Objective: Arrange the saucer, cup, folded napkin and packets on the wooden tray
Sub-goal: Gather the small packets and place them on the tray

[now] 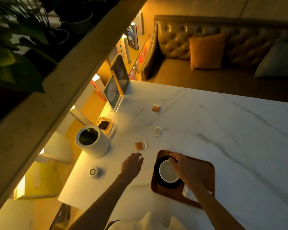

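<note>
Right hand point(178, 163) on the far rim of the white cup point(168, 171), fingers curled and pinching at the handle side; exact contact hidden under the knuckles. Cup sitting on the dark saucer point(156, 170), saucer already on the wooden tray point(204, 170), toward its left part. Folded napkin point(186, 191) on the near edge of the tray, half covered by the right forearm. Left hand point(132, 163) flat above the marble table point(223, 130), fingers loosely together and empty, reaching toward the nearest brown packet point(140, 145). White packet point(158, 131) and second brown packet point(156, 108) further away, all three off the tray.

Step in hand, probably: settling the cup, then collecting packets. Better to center the cup before letting go, with the handle turned to a neat side. For the thin packet, best to slide it slightly or catch one edge with a fingertip and thumb. Free place for packets: right part of the tray.
</note>
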The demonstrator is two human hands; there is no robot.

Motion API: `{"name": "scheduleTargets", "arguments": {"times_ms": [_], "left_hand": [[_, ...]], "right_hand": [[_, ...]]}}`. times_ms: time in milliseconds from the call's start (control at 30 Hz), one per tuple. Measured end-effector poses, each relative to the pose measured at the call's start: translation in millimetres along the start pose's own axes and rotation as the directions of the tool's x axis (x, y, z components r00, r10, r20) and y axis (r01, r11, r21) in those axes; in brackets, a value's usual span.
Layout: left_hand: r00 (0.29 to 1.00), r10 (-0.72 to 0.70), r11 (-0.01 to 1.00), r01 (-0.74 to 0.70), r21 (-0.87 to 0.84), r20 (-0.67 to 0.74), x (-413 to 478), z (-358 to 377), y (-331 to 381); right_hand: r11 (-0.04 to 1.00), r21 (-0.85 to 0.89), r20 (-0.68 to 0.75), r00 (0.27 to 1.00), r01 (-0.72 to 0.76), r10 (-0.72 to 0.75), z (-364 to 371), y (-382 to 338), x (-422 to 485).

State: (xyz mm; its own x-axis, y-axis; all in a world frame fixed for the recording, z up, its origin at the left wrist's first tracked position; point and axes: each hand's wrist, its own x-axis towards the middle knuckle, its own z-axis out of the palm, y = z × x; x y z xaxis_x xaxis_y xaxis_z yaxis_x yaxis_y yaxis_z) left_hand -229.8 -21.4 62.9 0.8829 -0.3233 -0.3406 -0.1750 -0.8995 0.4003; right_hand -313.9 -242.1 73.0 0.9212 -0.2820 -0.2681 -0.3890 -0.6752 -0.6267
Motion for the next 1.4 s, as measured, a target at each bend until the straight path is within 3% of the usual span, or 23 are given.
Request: {"name": "scheduleTargets", "arguments": {"times_ms": [367, 633, 833, 933, 1100, 1233, 1300, 1400], "left_hand": [[0.991, -0.059, 0.996, 0.050, 0.070, 0.123, 122, -22, -40], [0.974, 0.014, 1.000, -0.018, 0.018, 0.227, 176, 3, -45], [0.968, 0.068, 0.998, -0.066, -0.020, 0.242, 179, 29, -55], [0.971, 0.057, 0.997, -0.046, -0.054, 0.233, 176, 39, -57], [0.968, 0.039, 0.998, -0.027, -0.053, 0.249, 176, 47, -58], [0.949, -0.029, 0.975, 0.097, -0.203, 0.314, 175, 42, -55], [0.916, -0.032, 0.890, 0.208, -0.405, 0.399, 171, 37, -53], [0.837, 0.085, 0.623, 0.378, -0.685, 0.540, 164, 25, -49]], "right_hand": [[0.953, 0.071, -0.058, 0.952, -0.295, 0.299, 48, -53, 104], [0.833, 0.030, 0.082, 0.832, -0.552, 0.548, 112, -64, 152], [0.758, -0.044, 0.151, 0.746, -0.650, 0.649, 138, -65, 161], [0.760, -0.027, 0.137, 0.751, -0.649, 0.646, 146, -62, 161], [0.842, 0.189, 0.075, 0.862, -0.506, 0.501, 149, -58, 157], [0.886, 0.264, 0.099, 0.924, -0.381, 0.368, 136, -55, 157], [0.918, 0.255, 0.111, 0.952, -0.303, 0.284, 128, -55, 159], [0.934, 0.271, 0.149, 0.969, -0.231, 0.196, 116, -60, 168]]}}
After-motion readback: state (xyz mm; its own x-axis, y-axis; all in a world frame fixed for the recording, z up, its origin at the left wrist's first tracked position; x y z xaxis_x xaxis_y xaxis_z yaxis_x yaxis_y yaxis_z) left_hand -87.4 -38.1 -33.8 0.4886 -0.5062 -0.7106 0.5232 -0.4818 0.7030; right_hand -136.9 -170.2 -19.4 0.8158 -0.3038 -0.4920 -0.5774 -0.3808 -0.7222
